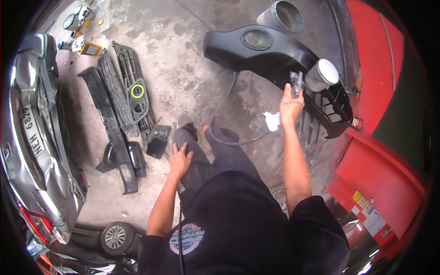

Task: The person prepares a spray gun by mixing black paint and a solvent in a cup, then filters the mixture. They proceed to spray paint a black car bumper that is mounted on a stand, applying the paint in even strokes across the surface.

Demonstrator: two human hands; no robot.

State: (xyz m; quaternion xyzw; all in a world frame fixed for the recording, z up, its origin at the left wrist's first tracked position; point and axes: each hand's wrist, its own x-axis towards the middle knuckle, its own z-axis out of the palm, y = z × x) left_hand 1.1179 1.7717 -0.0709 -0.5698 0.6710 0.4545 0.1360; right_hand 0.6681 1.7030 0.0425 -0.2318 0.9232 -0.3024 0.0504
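**Spray Gun Held at Black Bumper Panel – Hand and Part Positions**

A metal spray gun with a pale cylindrical cup (316, 75) is gripped in the right hand (290, 106), fingers closed round the handle, arm extended fwd. The cup is seen to the right of the hand; the nozzle end is held close to a large black plastic bumper cover with a round fog-lamp recess (261, 50). The gun appears to be kept just off the panel surface, not touching it. A dark hose (224, 114) is run from approx. the gun area down across the concrete floor (183, 55) toward the feet, presumably so it is kept clear of the panel. A white rag or paper scrap (272, 120) is seen just beside the right wrist; whether it is held or lying on the floor cannot be told.

The left hand (180, 160) is laid open, fingers spread, on the left thigh of the dark trousers; nothing is held. It is judged to be braced there for balance while the body is leaned fwd.

The bumper cover is raised ahead and to the right, against a red vehicle body (380, 114). Well apart on the left, black grille and trim pieces (123, 101) are laid out flat on the floor beside a silver car w/ dented rear (36, 137).
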